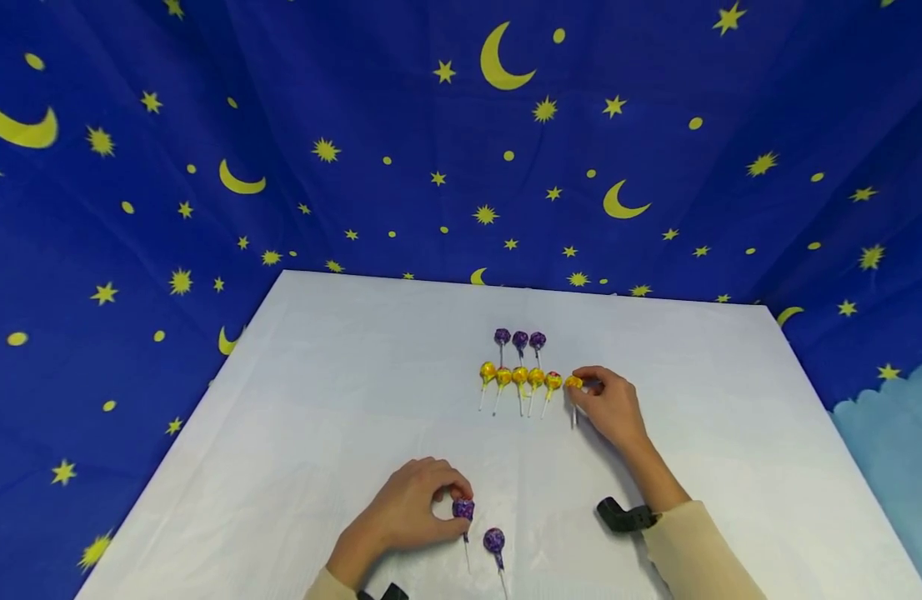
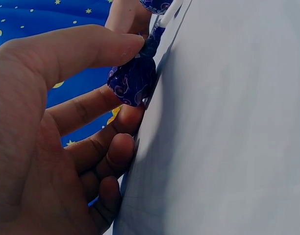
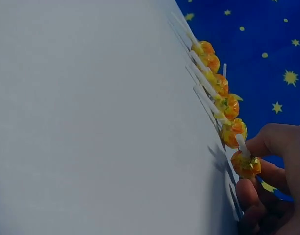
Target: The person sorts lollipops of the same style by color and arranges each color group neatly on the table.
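Between thumb and fingers, my left hand [image 1: 416,504] pinches a purple-wrapped lollipop [image 2: 134,78] by its head, low over the near part of the table. Another purple lollipop [image 1: 494,542] lies just right of it. Farther off, my right hand [image 1: 611,406] holds a yellow lollipop [image 3: 246,164] by its wrapped head, the stick toward me. That one is at the right end of a row of several yellow lollipops [image 1: 520,377] lying side by side. Behind this row lie three purple lollipops [image 1: 520,339], their sticks partly hidden by the yellow heads.
The white table [image 1: 341,375] runs back to a blue cloth [image 1: 401,100] with yellow moons and stars, which hangs behind and at both sides. A black wrist camera mount [image 1: 624,515] sits at the right wrist, above the tabletop.
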`<action>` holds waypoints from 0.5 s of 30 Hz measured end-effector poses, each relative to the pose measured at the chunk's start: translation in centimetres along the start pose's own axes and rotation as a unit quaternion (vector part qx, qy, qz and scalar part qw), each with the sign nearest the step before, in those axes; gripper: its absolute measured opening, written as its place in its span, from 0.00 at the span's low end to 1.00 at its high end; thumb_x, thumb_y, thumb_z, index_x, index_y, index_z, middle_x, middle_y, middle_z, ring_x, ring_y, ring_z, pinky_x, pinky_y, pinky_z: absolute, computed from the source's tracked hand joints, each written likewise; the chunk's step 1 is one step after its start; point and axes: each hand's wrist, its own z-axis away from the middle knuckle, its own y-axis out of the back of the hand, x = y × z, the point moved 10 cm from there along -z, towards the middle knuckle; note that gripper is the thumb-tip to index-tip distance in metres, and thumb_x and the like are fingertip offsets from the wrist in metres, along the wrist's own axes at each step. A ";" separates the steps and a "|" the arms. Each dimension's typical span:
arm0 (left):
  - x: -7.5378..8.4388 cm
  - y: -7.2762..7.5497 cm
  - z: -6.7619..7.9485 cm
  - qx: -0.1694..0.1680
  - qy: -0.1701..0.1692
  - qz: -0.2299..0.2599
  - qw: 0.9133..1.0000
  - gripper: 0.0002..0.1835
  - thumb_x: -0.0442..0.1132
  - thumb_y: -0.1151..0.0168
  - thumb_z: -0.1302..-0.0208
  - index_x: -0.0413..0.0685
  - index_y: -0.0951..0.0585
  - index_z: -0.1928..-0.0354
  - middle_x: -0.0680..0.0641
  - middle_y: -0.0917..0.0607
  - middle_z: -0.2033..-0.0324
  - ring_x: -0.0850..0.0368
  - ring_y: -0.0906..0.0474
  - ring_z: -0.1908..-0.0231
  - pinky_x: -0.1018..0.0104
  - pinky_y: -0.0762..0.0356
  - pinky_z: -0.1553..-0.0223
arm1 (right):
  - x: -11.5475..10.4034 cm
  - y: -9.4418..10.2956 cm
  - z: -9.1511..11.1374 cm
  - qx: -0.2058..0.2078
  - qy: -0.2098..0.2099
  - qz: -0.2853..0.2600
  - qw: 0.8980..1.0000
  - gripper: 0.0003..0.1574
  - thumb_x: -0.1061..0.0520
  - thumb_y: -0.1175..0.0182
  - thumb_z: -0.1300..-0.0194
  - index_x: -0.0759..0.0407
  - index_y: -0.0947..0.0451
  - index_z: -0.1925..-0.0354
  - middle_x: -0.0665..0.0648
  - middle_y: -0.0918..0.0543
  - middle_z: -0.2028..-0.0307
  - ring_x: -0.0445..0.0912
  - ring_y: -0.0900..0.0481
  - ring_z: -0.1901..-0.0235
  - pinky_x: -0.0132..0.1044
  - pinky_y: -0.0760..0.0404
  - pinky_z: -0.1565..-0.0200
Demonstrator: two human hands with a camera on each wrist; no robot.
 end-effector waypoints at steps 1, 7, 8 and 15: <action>0.0 0.0 0.1 0.000 0.000 -0.001 1.000 0.11 0.54 0.28 0.50 0.69 0.19 0.64 0.70 0.26 0.73 0.70 0.31 0.71 0.66 0.33 0.61 | 0.1 -0.1 -0.1 -0.002 -0.003 -0.001 1.000 0.18 0.52 0.33 0.41 0.57 0.19 0.54 0.57 0.18 0.61 0.47 0.27 0.71 0.40 0.29 0.68; -0.1 0.0 0.4 0.006 0.001 -0.009 1.000 0.12 0.54 0.28 0.51 0.70 0.19 0.64 0.69 0.26 0.73 0.70 0.33 0.72 0.68 0.34 0.63 | 0.3 -0.7 -0.3 -0.006 -0.023 0.015 1.000 0.18 0.52 0.34 0.41 0.58 0.19 0.54 0.57 0.19 0.62 0.48 0.28 0.70 0.41 0.30 0.67; 0.0 0.0 0.4 0.007 0.000 -0.009 1.000 0.12 0.54 0.28 0.51 0.70 0.19 0.64 0.68 0.26 0.73 0.70 0.33 0.72 0.68 0.34 0.63 | 0.3 -0.7 -0.3 -0.003 -0.024 0.018 1.000 0.18 0.52 0.34 0.41 0.58 0.19 0.54 0.57 0.19 0.62 0.48 0.28 0.70 0.41 0.30 0.67; 0.0 0.1 0.1 0.008 -0.005 0.001 1.000 0.12 0.53 0.27 0.50 0.69 0.19 0.64 0.68 0.25 0.73 0.69 0.31 0.72 0.68 0.34 0.63 | 0.2 -0.3 -0.5 0.008 -0.018 0.026 0.999 0.18 0.52 0.34 0.40 0.59 0.19 0.53 0.58 0.19 0.60 0.48 0.27 0.70 0.40 0.30 0.67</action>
